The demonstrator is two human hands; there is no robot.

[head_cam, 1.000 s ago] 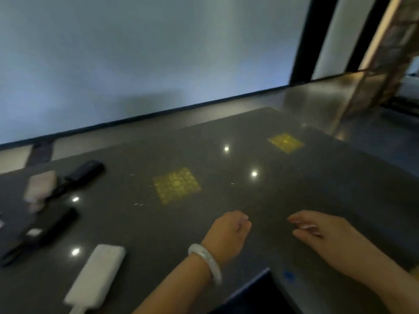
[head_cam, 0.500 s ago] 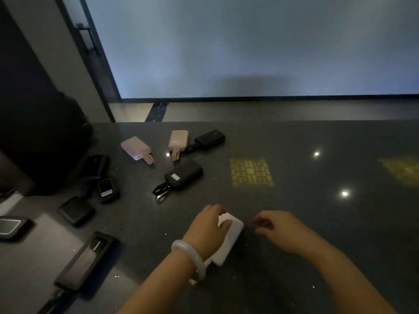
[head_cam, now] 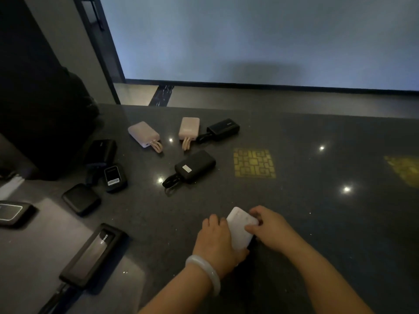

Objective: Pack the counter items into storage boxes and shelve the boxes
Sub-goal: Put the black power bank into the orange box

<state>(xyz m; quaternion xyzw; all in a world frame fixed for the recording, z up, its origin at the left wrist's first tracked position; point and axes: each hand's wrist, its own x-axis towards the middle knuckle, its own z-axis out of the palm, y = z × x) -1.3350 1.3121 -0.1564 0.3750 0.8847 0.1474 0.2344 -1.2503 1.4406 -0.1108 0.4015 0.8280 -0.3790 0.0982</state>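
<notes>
Both hands are gripping a white power bank (head_cam: 240, 230) near the front of the dark stone counter (head_cam: 317, 223): the left hand (head_cam: 218, 240), a pale bangle (head_cam: 205, 271) on its wrist, is curling round its left edge while the right hand (head_cam: 269, 227) is pinching its right side. Two pink power banks (head_cam: 143, 133) and several black ones (head_cam: 195, 166) are lying farther back and to the left, apart from the hands.

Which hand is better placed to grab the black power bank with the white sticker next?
Probably the left hand. It sits on the side of the white power bank nearer the black power bank, though both hands grip the white one. The right hand would have to cross over.
</notes>
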